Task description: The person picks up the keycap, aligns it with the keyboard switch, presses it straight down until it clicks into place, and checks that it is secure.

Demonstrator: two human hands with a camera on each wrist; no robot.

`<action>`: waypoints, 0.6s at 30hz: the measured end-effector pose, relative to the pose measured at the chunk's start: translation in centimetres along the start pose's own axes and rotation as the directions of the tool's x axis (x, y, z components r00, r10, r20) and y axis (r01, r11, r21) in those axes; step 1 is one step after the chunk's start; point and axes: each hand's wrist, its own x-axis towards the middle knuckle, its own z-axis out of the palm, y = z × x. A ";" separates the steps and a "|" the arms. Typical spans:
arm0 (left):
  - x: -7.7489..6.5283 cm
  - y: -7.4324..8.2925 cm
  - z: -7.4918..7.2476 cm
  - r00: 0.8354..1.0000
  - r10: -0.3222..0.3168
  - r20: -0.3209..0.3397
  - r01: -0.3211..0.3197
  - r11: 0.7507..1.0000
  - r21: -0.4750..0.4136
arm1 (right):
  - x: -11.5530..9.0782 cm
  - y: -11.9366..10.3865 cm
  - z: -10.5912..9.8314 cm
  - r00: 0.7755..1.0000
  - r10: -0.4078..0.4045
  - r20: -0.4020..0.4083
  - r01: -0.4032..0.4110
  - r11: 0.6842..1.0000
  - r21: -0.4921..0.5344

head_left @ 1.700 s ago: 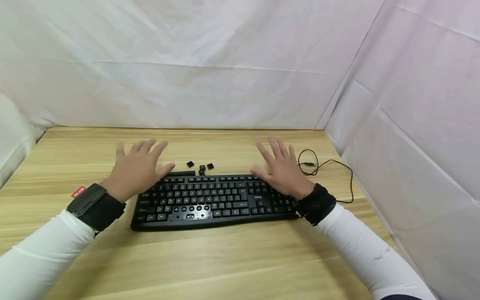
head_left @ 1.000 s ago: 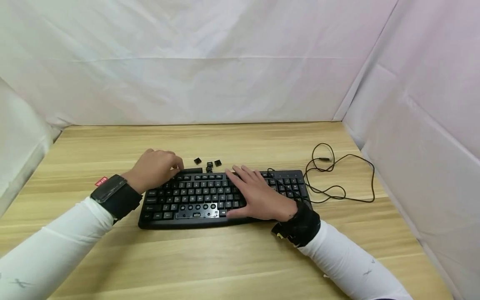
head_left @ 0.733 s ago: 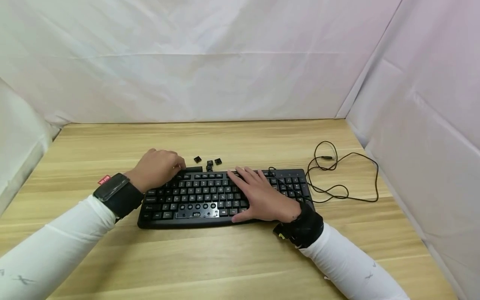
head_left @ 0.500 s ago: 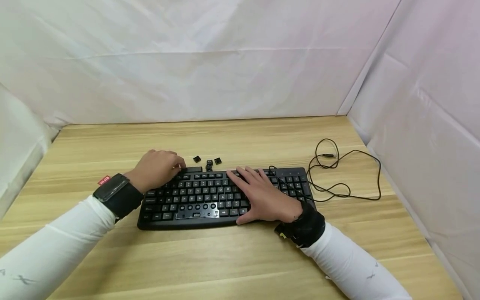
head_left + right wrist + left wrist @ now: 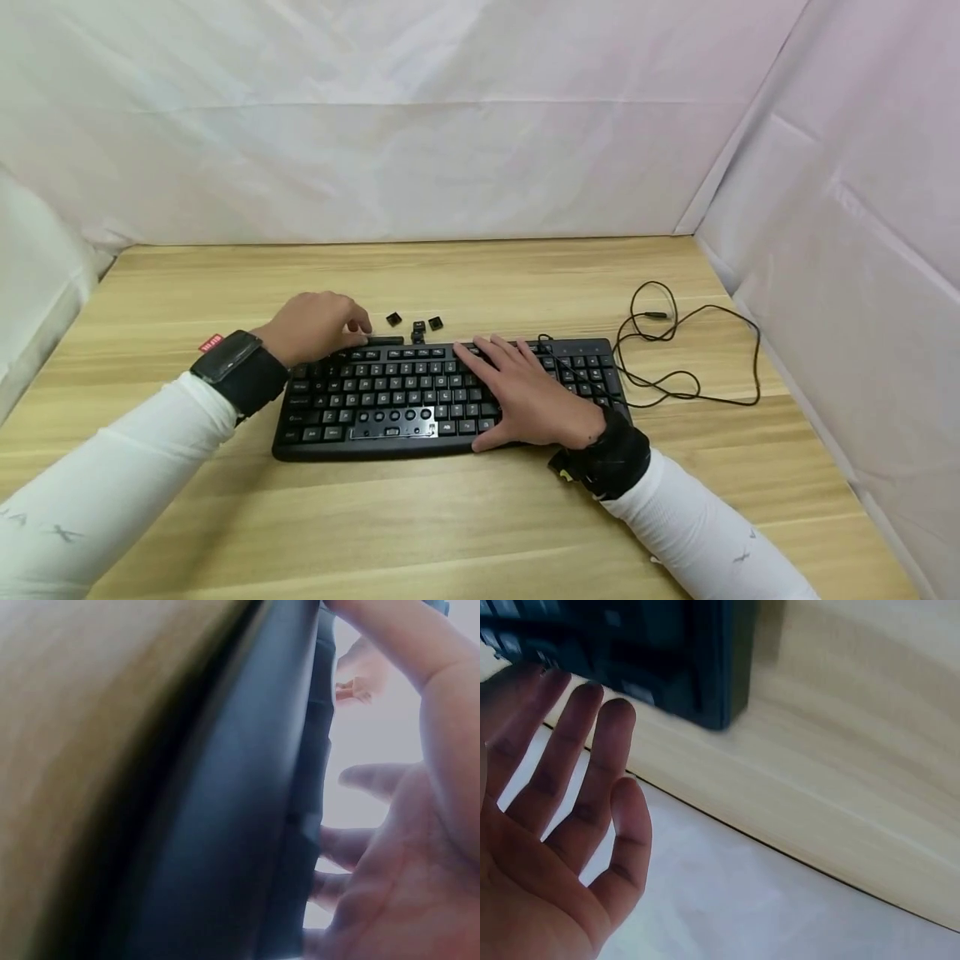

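A black keyboard [image 5: 337,454] lies on the wooden table, its lower left keys gone and a glossy plate [image 5: 393,422] bare there. Behind its back edge is a long black space bar keycap [image 5: 387,340]. My left hand [image 5: 318,323] pinches the left end of that keycap between thumb and index finger. In the left wrist view, the other fingers [image 5: 611,739] curve loosely beside the keyboard's corner. My right hand [image 5: 528,400] rests spread over the keyboard's right half, thumb at the front edge. The right wrist view shows its palm [image 5: 397,892] beside the keyboard's front edge [image 5: 240,750].
Several small loose keycaps [image 5: 418,327] lie behind the keyboard, right of the space bar. A thin black cable [image 5: 756,358] loops over the table at the right and crosses the keyboard's number pad. White cloth [image 5: 480,167] hangs behind the table and at both sides.
Both hands were spread above the keyboard. The left has come to the space bar and pinches it, and the bar looks narrower now. The right has moved left and down onto the keys.
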 end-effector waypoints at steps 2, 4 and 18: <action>0.3 -0.4 0.0 1.000 0.000 0.019 0.001 1.000 -0.009 | 0.0 0.0 0.0 1.000 -0.001 0.000 0.001 1.000 0.003; 0.6 -0.8 0.2 1.000 0.004 0.029 -0.004 1.000 -0.008 | 0.1 0.0 0.1 1.000 0.000 0.001 0.000 1.000 0.003; 1.1 -1.0 0.1 1.000 -0.001 0.010 0.000 0.999 0.053 | 0.4 0.3 -0.5 1.000 -0.011 0.002 0.011 0.999 -0.045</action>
